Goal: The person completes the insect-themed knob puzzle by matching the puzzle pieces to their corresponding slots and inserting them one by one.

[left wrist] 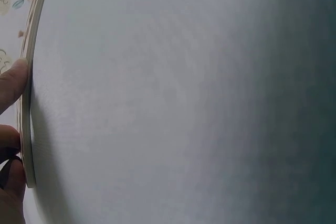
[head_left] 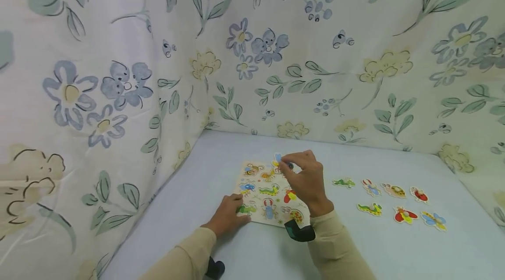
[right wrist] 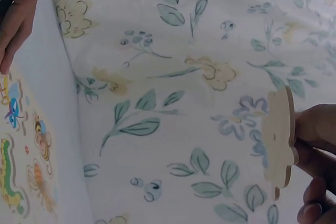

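A wooden insect puzzle board (head_left: 256, 190) lies on the table. My left hand (head_left: 229, 215) holds its near left corner; in the left wrist view, fingers (left wrist: 11, 85) press against the board's edge (left wrist: 29, 98). Above the board's far side, my right hand (head_left: 305, 179) pinches a small puzzle piece (head_left: 278, 158) between thumb and fingertips. Blue and yellow show on it, but the fingers partly hide its picture. From the right wrist, the same piece (right wrist: 278, 140) shows its bare wooden back, raised off the board.
Loose pieces lie in two rows right of the board: a grasshopper (head_left: 344, 182), a beetle (head_left: 371, 187), a snail (head_left: 393, 190), a ladybug (head_left: 419, 194), a caterpillar (head_left: 369, 209), a red-winged insect (head_left: 405, 215) and a butterfly (head_left: 434, 221). Floral cloth (head_left: 296, 52) walls the table.
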The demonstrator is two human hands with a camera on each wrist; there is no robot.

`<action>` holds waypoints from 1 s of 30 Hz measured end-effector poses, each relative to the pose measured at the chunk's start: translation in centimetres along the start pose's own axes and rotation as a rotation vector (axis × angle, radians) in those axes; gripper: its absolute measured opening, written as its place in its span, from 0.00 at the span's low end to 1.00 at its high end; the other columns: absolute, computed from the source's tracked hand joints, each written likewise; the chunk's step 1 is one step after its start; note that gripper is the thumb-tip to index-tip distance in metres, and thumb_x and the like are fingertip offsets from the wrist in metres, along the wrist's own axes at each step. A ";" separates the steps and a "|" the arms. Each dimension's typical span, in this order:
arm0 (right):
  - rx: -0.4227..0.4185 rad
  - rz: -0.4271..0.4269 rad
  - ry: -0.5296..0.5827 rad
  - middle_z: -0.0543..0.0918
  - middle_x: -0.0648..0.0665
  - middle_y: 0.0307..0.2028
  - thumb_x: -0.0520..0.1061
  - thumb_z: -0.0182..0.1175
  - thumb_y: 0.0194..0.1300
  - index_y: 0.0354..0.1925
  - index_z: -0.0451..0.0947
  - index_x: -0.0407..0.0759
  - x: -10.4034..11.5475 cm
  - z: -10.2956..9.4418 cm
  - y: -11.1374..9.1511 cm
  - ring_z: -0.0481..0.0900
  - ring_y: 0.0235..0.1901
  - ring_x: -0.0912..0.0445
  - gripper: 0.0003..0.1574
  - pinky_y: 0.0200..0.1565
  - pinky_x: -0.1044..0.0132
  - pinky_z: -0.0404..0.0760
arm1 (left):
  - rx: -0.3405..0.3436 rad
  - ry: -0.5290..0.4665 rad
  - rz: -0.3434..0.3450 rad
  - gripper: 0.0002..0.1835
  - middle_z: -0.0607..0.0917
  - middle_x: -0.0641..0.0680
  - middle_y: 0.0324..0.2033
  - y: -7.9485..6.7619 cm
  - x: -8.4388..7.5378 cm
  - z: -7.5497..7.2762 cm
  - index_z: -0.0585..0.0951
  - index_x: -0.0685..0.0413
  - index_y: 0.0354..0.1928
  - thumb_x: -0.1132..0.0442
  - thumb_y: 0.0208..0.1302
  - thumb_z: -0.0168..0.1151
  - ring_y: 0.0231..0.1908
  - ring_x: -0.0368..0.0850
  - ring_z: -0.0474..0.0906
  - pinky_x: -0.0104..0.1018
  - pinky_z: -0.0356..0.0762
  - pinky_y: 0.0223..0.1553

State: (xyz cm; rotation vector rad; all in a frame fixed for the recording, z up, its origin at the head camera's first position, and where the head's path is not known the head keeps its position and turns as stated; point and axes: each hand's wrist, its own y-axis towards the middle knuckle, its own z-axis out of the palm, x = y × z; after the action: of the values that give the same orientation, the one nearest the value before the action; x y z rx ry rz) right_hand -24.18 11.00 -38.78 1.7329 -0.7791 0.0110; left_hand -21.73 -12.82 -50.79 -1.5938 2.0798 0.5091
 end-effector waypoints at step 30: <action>0.396 0.215 -0.043 0.87 0.47 0.33 0.36 0.68 0.58 0.34 0.87 0.39 -2.8 11.8 -3.6 0.74 0.33 0.53 0.04 0.40 0.56 0.75 | -0.042 0.025 0.089 0.35 0.73 0.60 0.59 -0.1 0.3 -0.3 0.75 0.70 0.58 0.53 0.55 0.72 0.49 0.52 0.68 0.46 0.71 0.53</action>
State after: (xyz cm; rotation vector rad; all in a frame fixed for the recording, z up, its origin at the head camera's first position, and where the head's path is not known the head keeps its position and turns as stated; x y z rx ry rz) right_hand -29.01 2.49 -46.79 2.0152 -1.0447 0.2930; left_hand -21.74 -13.19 -50.71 -1.5436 2.1805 0.5703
